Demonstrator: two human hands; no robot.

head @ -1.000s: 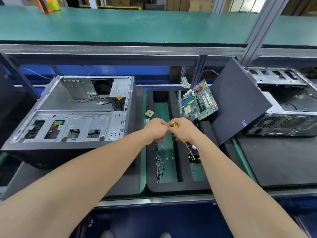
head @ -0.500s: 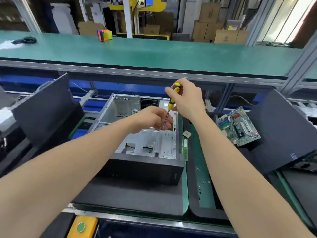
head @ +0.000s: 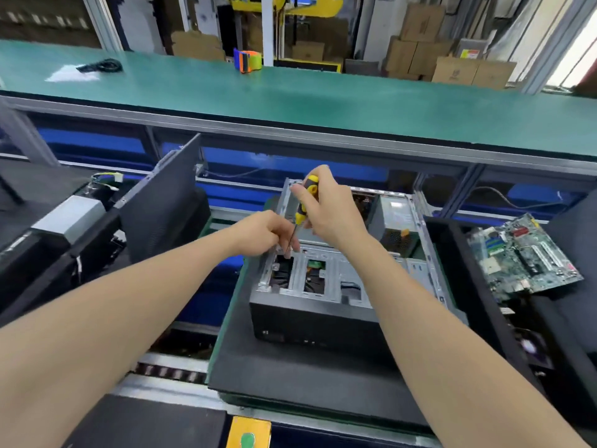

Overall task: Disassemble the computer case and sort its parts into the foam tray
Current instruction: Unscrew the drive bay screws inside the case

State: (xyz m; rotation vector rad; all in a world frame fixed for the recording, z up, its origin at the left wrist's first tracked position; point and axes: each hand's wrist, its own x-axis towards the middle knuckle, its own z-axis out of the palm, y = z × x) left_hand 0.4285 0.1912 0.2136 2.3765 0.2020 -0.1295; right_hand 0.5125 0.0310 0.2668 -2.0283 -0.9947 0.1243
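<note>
the open computer case [head: 326, 286] lies on its side on a black foam pad; above its near-left corner the right hand [head: 326, 208] grips a yellow-and-black screwdriver [head: 305, 200], tip down at the metal frame, where the left hand [head: 265, 232] pinches the shaft; a motherboard [head: 523, 257] lies right of the case

Premises: an electronics assembly or teardown workshop on a factory floor. Evidence: a long green-matted workbench [head: 323, 101] on an aluminium frame, with a conveyor line beneath; opened computer cases on black foam mats [head: 307, 376]; a bare motherboard [head: 526, 257] at right; stacked cardboard cartons [head: 436, 59] behind; a tape dispenser [head: 247, 60] on the bench.
</note>
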